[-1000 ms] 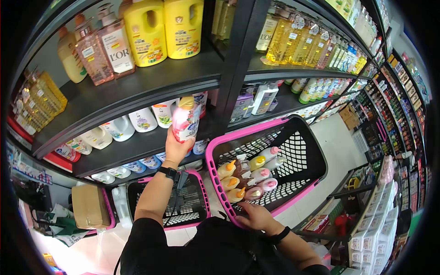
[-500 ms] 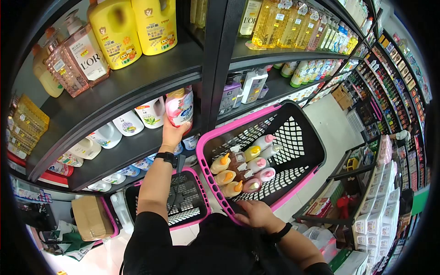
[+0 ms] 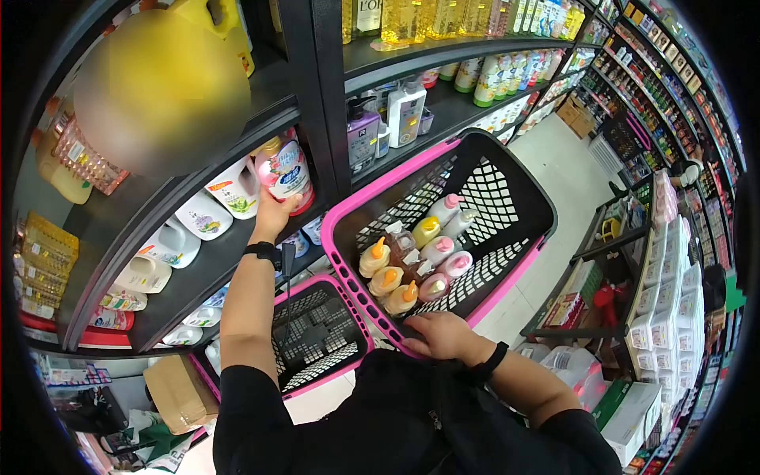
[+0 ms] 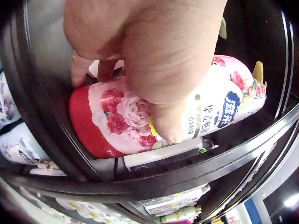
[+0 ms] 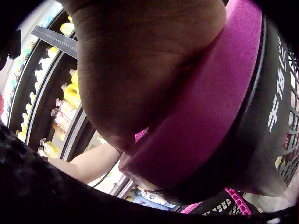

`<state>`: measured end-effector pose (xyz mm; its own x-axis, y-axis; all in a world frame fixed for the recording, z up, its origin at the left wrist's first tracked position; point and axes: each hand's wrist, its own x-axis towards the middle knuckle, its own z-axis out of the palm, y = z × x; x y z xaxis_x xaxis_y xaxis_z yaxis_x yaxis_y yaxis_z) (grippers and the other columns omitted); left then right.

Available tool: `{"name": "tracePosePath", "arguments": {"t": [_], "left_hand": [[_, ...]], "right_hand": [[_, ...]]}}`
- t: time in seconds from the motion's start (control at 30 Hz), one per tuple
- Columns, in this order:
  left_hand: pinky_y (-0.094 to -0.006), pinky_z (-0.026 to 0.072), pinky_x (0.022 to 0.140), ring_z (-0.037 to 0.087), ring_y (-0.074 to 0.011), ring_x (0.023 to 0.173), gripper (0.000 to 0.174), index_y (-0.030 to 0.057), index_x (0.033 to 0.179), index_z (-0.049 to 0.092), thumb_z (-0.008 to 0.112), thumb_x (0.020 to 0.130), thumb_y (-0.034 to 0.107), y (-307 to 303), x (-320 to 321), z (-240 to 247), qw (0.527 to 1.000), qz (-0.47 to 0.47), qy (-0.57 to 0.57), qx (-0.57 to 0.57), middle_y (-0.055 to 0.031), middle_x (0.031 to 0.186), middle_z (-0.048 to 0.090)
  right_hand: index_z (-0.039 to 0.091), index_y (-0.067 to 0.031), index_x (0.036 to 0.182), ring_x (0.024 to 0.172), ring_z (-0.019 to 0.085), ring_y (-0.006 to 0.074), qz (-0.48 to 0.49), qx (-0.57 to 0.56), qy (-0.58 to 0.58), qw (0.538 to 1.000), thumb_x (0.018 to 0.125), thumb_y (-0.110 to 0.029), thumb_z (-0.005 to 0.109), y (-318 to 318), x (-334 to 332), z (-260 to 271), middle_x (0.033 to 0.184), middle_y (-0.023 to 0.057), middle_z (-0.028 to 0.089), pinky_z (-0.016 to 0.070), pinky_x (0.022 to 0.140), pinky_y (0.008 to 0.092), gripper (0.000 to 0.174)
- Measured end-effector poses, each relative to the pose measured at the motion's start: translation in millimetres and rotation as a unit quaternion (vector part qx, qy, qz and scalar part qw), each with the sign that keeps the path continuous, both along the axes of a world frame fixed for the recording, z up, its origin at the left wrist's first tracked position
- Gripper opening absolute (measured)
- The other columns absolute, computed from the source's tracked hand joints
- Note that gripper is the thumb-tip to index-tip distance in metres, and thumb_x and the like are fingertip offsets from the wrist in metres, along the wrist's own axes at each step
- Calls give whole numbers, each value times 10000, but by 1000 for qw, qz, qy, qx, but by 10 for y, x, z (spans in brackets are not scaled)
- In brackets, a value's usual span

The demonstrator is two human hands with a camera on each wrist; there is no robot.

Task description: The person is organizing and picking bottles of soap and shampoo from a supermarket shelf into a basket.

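My left hand (image 3: 273, 215) grips a pink floral bottle (image 3: 283, 170) low on its body, at the right end of a row on the middle shelf. In the left wrist view, the thumb lies across the front label of this bottle (image 4: 110, 119), which has a red base, printed roses and a gold top. My right hand (image 3: 450, 335) holds the near corner of the large black shopping basket by its pink rim (image 3: 392, 180). Inside the basket, several pump bottles stand grouped, including cream ones with orange pumps (image 3: 376, 257) and pink ones (image 3: 438, 250).
White jugs (image 3: 204, 215) line the shelf left of the held bottle. A dark upright post (image 3: 318, 95) stands just right of it. A second, smaller basket (image 3: 368, 336) sits on the floor by the shelf. Stacked white tubs (image 3: 665, 317) and a cardboard box (image 3: 180, 392) flank the body.
The pink bottle has gone from in front of the shelf to a place in the row beside the white jugs, still in my left hand. My right hand stays on the basket rim.
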<state>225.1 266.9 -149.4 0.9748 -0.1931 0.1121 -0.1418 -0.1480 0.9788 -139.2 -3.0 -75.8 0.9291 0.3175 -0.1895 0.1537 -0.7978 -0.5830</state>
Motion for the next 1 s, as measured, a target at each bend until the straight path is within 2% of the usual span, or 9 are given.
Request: {"name": "tracePosePath", "arguments": {"t": [0.1, 0.17, 0.4, 0.53, 0.7, 0.83, 0.93, 0.97, 1.0], "left_hand": [[-361, 507, 987, 624, -230, 1141, 722, 25, 1356, 412, 837, 773, 67, -50, 105, -94, 999, -10, -39, -4, -133, 1255, 636], [-361, 485, 1003, 621, -244, 1147, 776, 17, 1369, 409, 866, 760, 167, -35, 236, -298, 999, 16, -35, 36, -140, 1269, 632], [-379, 481, 1007, 622, -286, 1144, 748, -37, 1321, 444, 869, 758, 211, -57, 89, -431, 990, 58, -96, 87, -179, 1248, 631], [-393, 487, 992, 636, -325, 1138, 732, -29, 1301, 445, 864, 742, 188, -132, -79, -302, 978, 85, -60, 179, -214, 1223, 645], [-434, 482, 992, 625, -387, 1150, 731, -7, 1319, 430, 841, 740, 168, -113, -56, -421, 975, 65, -89, 194, -232, 1225, 645], [-426, 474, 1002, 623, -390, 1151, 732, -28, 1328, 430, 830, 739, 144, -105, -108, -381, 962, 78, -72, 253, -253, 1229, 638], [-429, 466, 1022, 606, -358, 1198, 710, -55, 1341, 439, 807, 776, 168, -99, -132, -567, 970, 88, -131, 186, -250, 1310, 599], [-428, 465, 1025, 600, -355, 1209, 718, -57, 1352, 434, 804, 779, 168, -185, -251, -456, 974, 92, -144, 151, -250, 1324, 590], [-418, 461, 1031, 584, -346, 1228, 747, -66, 1396, 404, 789, 795, 152, -240, -466, -375, 983, 119, -82, 117, -246, 1356, 555]], "right_hand": [[634, -44, 1126, 862, 669, 383, 2, -7, 2, 1000, 923, -434, 618, 9, 28, 27, 944, 179, 683, 544, 766, 461, 440], [638, -47, 1123, 864, 672, 381, -1, -8, -9, 1000, 921, -434, 621, 9, 9, 18, 946, 177, 685, 544, 762, 464, 437], [631, -56, 1067, 853, 671, 377, 1, 7, -37, 999, 916, -462, 625, -38, -20, -73, 913, 166, 683, 540, 745, 473, 433], [623, -64, 1038, 855, 669, 379, 3, -1, -25, 1000, 927, -470, 606, -42, -27, -107, 910, 165, 682, 535, 752, 480, 421], [627, -69, 1036, 847, 667, 383, -7, 6, -30, 1000, 936, -464, 593, -62, -66, -129, 901, 166, 680, 535, 752, 480, 409], [636, -71, 1036, 843, 665, 391, -9, 3, -13, 1000, 946, -472, 572, -43, -67, -115, 894, 172, 678, 535, 759, 488, 416], [625, -57, 995, 866, 660, 410, 0, 16, 13, 1000, 963, -477, 539, -75, -34, -93, 908, 191, 678, 528, 775, 505, 430], [626, -53, 996, 873, 658, 415, 13, 32, 24, 999, 964, -478, 538, -91, -13, -122, 912, 196, 677, 526, 781, 507, 435], [627, -50, 996, 880, 656, 420, 29, 46, 35, 998, 965, -479, 537, -113, 16, -177, 917, 201, 677, 525, 787, 509, 440]]}}
